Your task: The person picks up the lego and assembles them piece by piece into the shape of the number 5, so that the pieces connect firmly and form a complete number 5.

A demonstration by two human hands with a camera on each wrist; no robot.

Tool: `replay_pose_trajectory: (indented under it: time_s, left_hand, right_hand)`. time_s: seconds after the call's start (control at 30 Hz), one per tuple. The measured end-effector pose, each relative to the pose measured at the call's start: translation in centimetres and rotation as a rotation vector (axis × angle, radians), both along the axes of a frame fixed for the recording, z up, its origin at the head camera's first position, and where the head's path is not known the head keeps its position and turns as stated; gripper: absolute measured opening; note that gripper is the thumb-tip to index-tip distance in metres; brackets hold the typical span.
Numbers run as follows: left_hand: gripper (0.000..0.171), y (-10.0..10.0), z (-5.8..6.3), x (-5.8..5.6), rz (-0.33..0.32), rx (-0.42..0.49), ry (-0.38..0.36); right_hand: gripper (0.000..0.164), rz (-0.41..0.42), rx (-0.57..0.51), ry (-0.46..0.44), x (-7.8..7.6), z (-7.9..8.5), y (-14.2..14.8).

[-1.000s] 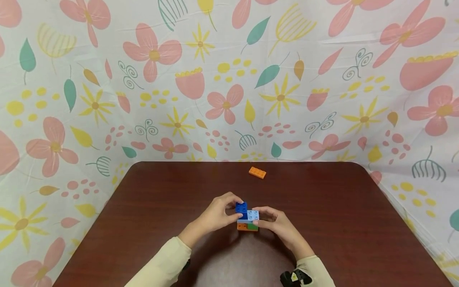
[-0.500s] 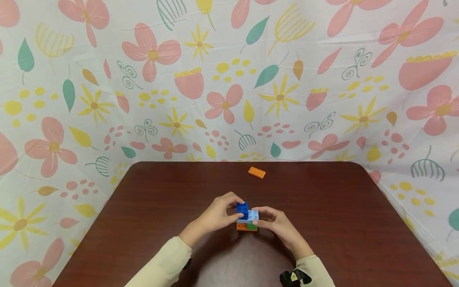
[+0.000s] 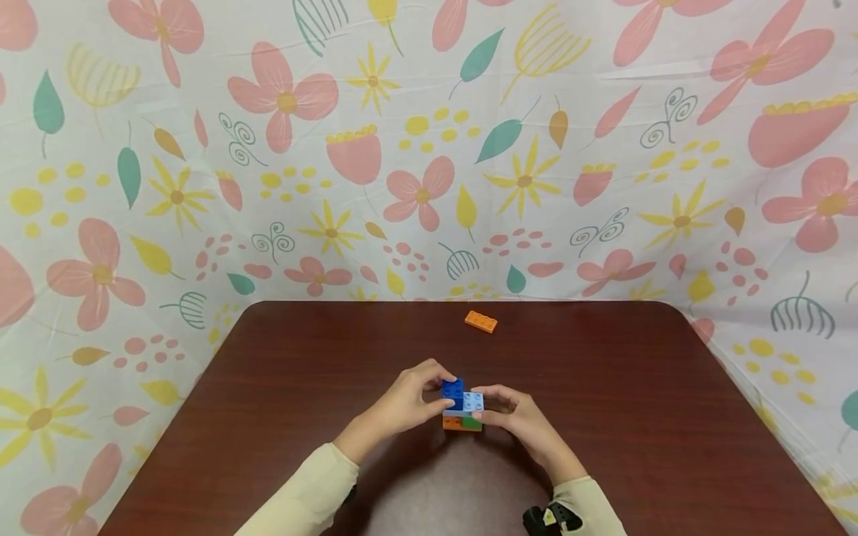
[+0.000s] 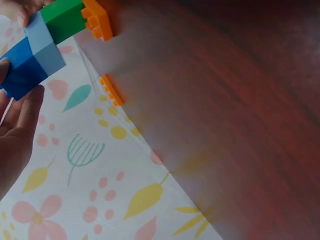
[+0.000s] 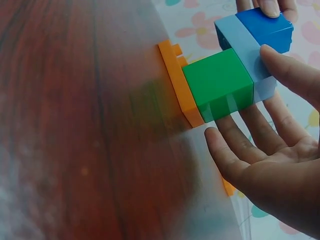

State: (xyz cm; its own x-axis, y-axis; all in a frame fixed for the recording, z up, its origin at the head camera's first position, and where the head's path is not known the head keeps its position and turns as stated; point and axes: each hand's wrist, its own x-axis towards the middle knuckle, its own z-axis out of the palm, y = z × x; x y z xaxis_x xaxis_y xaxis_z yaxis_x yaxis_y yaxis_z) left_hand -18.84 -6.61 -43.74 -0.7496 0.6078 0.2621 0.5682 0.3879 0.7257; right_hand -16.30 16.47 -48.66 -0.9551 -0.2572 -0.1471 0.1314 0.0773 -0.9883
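A small stack of toy building bricks stands at the middle of the table. At its base lies an orange plate brick [image 5: 181, 92] with studs. A green brick [image 5: 218, 85] sits on the plate's right half, and a light blue brick [image 3: 473, 402] spans over it. On the light blue brick's left half sits a dark blue brick [image 3: 453, 388], studs up. My left hand [image 3: 409, 398] pinches the dark blue brick between thumb and fingers. From the right, my right hand [image 3: 526, 424] grips the light blue brick, thumb on its near side and fingers behind.
A loose orange plate brick [image 3: 481, 321] lies near the far edge of the dark brown table [image 3: 335, 342]. Behind the table hangs a white cloth [image 3: 429, 246] printed with flowers and leaves. A black strap [image 3: 553, 519] is on the right wrist.
The dark blue brick has shifted very slightly to the right on top of the light blue brick. Both hands have kept their hold and almost the same place.
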Motion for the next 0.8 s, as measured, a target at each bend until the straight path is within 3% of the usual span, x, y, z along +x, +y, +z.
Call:
replay_pose_trajectory:
  time_s: [0.13,0.43,0.8]
  left_hand:
    - [0.027,0.1,0.0,0.1,0.022,-0.005,-0.02]
    - [0.033,0.3,-1.5,0.8,0.101,0.124,-0.085]
    - [0.03,0.4,-1.9,1.1,0.166,0.132,-0.113]
  right_hand:
    - [0.047,0.003,0.005,0.0,-0.1,0.0,0.0]
    - [0.048,0.017,0.019,0.008,-0.1,0.1,0.2]
    - [0.047,0.051,0.025,0.02,-0.2,0.2,0.3]
